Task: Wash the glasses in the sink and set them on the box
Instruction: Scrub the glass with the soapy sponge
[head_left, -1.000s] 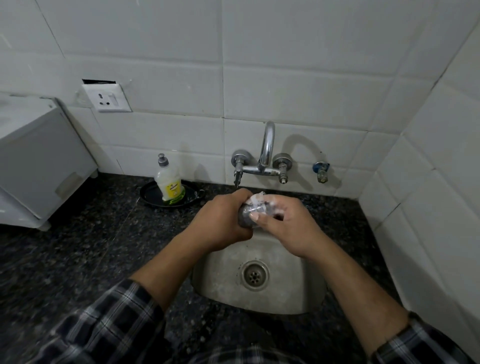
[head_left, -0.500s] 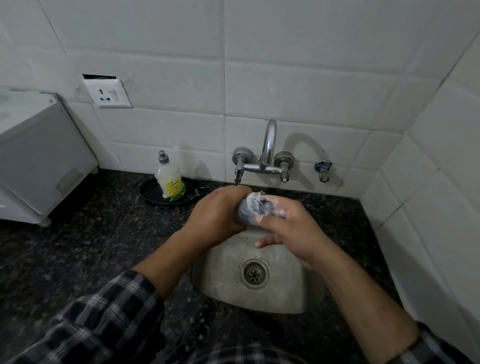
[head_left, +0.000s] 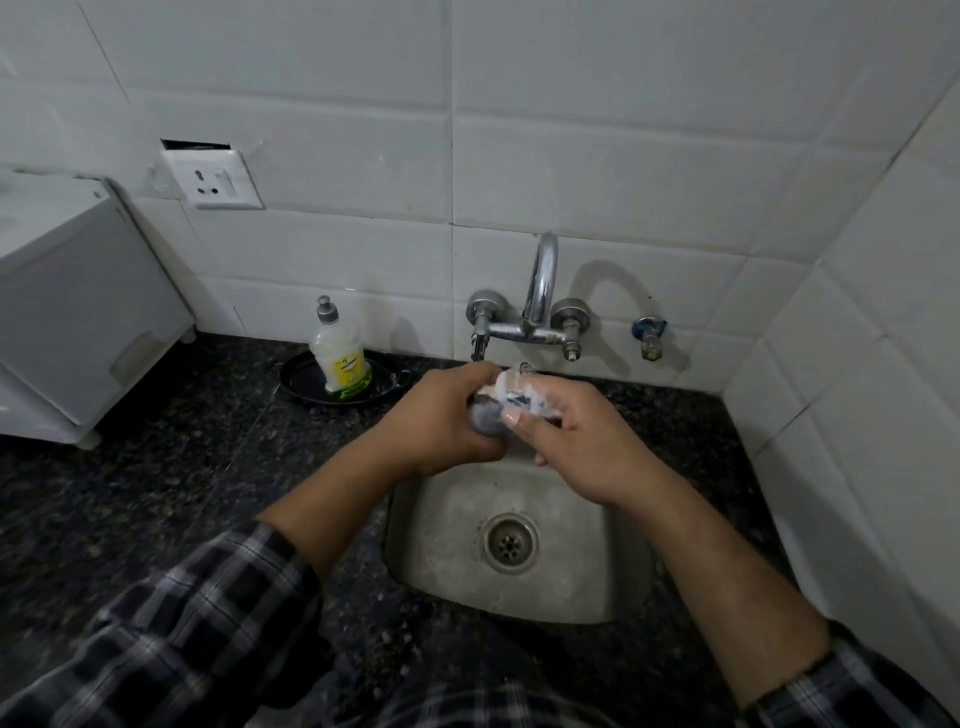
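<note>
Both hands meet over the far edge of the sink (head_left: 441, 525), just beneath the spout of the chrome tap (head_left: 540, 291), and both are closed on the same glass (head_left: 522, 397). The glass lies roughly on its side between them, held in the air above the basin and touching neither the sink nor the table (head_left: 156, 467). The left hand (head_left: 441, 421) curls its fingers round the left end of it, where a grey, rounded shape shows; whether that is the base of the glass or a scrubber cannot be told. The right hand (head_left: 576, 447) grips the other end, thumb pressed on the near side and fingers wrapped over the top. The glass looks wet or soapy, but blur hides the detail. Below, the steel sink shows its round drain (head_left: 509, 540) in the middle of the basin. On the dark speckled table to the left of the tap stands a bottle of yellow-green dish soap (head_left: 340, 358), upright on a black plate (head_left: 298, 382). Further left, against the tiled wall, sits a white box (head_left: 78, 312). A white wall socket (head_left: 213, 179) is set in the tiles above it, and a small blue-handled valve (head_left: 647, 338) is set in the wall to the right of the tap. Checked sleeves cover both forearms near the bottom edge.
</note>
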